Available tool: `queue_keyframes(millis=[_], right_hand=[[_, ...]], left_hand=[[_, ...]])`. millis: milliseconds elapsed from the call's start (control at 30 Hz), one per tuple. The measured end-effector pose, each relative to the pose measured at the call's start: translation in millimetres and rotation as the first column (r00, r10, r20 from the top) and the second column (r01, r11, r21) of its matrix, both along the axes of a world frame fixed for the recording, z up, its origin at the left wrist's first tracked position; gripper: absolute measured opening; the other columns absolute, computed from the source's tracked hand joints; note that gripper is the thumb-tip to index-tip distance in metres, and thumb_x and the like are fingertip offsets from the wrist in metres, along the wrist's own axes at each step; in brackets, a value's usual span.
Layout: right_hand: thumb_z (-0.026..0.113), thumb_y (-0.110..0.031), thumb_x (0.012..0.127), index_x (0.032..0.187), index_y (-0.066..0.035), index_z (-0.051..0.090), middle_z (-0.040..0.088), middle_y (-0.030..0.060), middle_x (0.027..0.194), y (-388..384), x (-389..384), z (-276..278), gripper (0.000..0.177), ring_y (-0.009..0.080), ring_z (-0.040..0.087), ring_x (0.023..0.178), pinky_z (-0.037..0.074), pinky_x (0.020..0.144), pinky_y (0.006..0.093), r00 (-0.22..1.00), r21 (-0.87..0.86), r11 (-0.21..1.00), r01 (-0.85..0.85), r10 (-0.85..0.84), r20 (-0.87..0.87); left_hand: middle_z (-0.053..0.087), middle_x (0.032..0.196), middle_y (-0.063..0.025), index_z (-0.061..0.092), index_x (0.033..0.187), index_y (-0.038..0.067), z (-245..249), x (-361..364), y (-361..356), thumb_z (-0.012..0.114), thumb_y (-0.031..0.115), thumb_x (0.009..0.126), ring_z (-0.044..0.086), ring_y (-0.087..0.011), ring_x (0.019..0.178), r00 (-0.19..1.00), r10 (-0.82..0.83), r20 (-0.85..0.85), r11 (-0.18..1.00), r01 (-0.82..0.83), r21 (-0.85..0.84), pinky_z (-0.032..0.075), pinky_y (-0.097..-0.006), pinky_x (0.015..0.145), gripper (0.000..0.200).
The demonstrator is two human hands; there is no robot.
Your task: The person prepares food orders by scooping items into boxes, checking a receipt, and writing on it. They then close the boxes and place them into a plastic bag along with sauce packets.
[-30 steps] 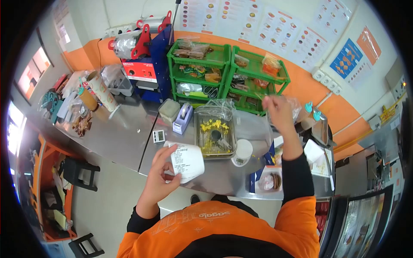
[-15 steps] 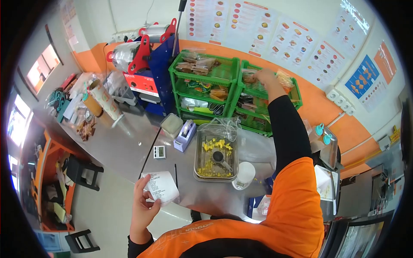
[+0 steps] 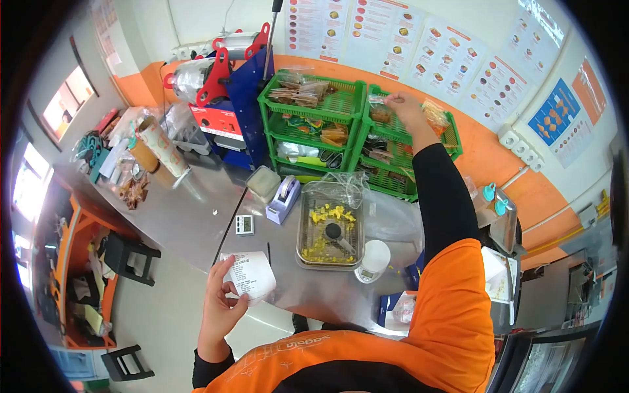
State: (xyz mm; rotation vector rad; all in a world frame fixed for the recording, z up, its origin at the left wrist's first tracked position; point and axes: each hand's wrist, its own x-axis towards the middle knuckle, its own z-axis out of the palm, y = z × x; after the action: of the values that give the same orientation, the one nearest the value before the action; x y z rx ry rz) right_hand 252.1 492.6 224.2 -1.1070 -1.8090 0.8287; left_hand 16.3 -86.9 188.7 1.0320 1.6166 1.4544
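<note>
Pinched in my left hand (image 3: pixel 224 302) is a white printed receipt (image 3: pixel 251 274), over the front edge of the steel table. My right hand (image 3: pixel 405 110) reaches to the top tier of the right green rack (image 3: pixel 396 136). Its fingers are closed on the top of a small clear bag (image 3: pixel 380 110) with brownish contents. Beside that hand lie orange-brown packets (image 3: pixel 434 119). More flat packets (image 3: pixel 300 92) fill the top tier of the left green rack (image 3: pixel 346 105).
On the steel table (image 3: pixel 196 229) are a clear container (image 3: pixel 303 252) with yellow pieces, a white scale (image 3: pixel 375 259), a tape dispenser (image 3: pixel 283 199) and a small timer (image 3: pixel 244 224). A red-and-blue sealing machine (image 3: pixel 219 121) stands behind. Black stools (image 3: pixel 131 257) stand at left.
My right hand has risen slightly, and the small bag at its fingertips shows more clearly. My left hand still holds the receipt in nearly the same place.
</note>
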Motion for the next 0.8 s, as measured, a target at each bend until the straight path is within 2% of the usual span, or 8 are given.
queue_keyframes(millis=[167,267,367,467,567,667,733,800], right_hand=[[0.079,-0.014,0.082,0.089,-0.005,0.072,0.067,0.0061,0.084,-5,-4,2,0.013,0.0196,0.064,0.079,0.051,0.075,0.0334,1.000,-0.057,0.998,-0.010,0.011,0.010],[0.077,-0.010,0.080,0.088,-0.004,0.070,0.066,0.0094,0.084,-10,-4,1,0.013,0.0277,0.064,0.084,0.051,0.077,0.0380,0.896,0.552,0.824,0.130,-0.336,0.291],[0.073,-0.005,0.080,0.087,-0.002,0.065,0.063,0.0140,0.083,-16,-3,12,0.012,0.0335,0.062,0.085,0.050,0.078,0.0427,0.928,0.743,0.657,-0.128,-0.185,0.324],[0.065,-0.003,0.084,0.088,-0.003,0.061,0.063,0.0180,0.084,-25,-4,29,0.006,0.0342,0.063,0.085,0.050,0.077,0.0446,0.898,0.539,0.790,-0.292,0.033,0.438],[0.057,-0.006,0.089,0.088,-0.003,0.057,0.063,0.0201,0.084,-26,1,33,0.003,0.0357,0.063,0.085,0.049,0.077,0.0469,0.869,0.356,0.885,-0.299,0.099,0.485],[0.052,-0.008,0.090,0.091,-0.002,0.056,0.062,0.0197,0.083,-2,7,23,0.007,0.0377,0.062,0.084,0.048,0.077,0.0476,0.845,0.524,0.776,-0.351,0.022,0.534],[0.054,-0.002,0.088,0.093,-0.002,0.052,0.056,0.0145,0.080,-10,3,24,0.006,0.0313,0.057,0.080,0.047,0.076,0.0421,0.896,0.699,0.600,-0.388,0.067,0.440],[0.052,0.002,0.089,0.091,-0.002,0.049,0.052,0.0117,0.082,-9,7,25,0.006,0.0252,0.056,0.079,0.047,0.074,0.0387,0.828,0.422,0.807,-0.413,0.140,0.542]], left_hand=[[0.035,0.143,-0.0080,0.041,0.149,0.007,-3,-1,-13,0.056,-0.022,0.071,0.050,-0.0089,0.086,0.999,0.031,-0.008,1.000,-0.031,0.001,0.059,-0.0175,0.069,0.085],[0.035,0.143,-0.0080,0.041,0.150,0.008,-6,-4,-21,0.056,-0.022,0.071,0.050,-0.0090,0.086,0.998,0.056,-0.009,0.998,-0.056,-0.004,0.058,-0.0174,0.069,0.085],[0.034,0.144,-0.0081,0.040,0.150,0.008,-6,-4,-26,0.056,-0.022,0.071,0.050,-0.0092,0.086,0.998,0.062,-0.017,0.998,-0.062,-0.010,0.058,-0.0175,0.069,0.086],[0.034,0.145,-0.0080,0.041,0.150,0.007,-3,-3,-29,0.057,-0.021,0.072,0.050,-0.0094,0.086,0.997,0.073,-0.027,0.997,-0.073,-0.014,0.058,-0.0178,0.068,0.084],[0.036,0.147,-0.0081,0.043,0.149,0.009,-6,-2,-27,0.060,-0.017,0.072,0.051,-0.0097,0.084,0.996,0.075,-0.053,0.997,-0.076,-0.023,0.057,-0.0189,0.067,0.083],[0.038,0.148,-0.0087,0.045,0.149,0.013,2,-3,-29,0.065,-0.012,0.073,0.052,-0.0097,0.082,0.968,0.065,-0.241,0.992,-0.090,-0.093,0.056,-0.0208,0.065,0.082],[0.038,0.146,-0.0089,0.045,0.149,0.014,8,1,-26,0.067,-0.009,0.075,0.053,-0.0094,0.082,0.988,0.076,-0.132,0.993,-0.088,-0.084,0.056,-0.0224,0.067,0.081],[0.039,0.145,-0.0090,0.045,0.149,0.014,16,2,-23,0.065,-0.011,0.076,0.054,-0.0100,0.083,0.996,0.035,-0.076,0.998,-0.040,-0.057,0.057,-0.0220,0.069,0.080]])
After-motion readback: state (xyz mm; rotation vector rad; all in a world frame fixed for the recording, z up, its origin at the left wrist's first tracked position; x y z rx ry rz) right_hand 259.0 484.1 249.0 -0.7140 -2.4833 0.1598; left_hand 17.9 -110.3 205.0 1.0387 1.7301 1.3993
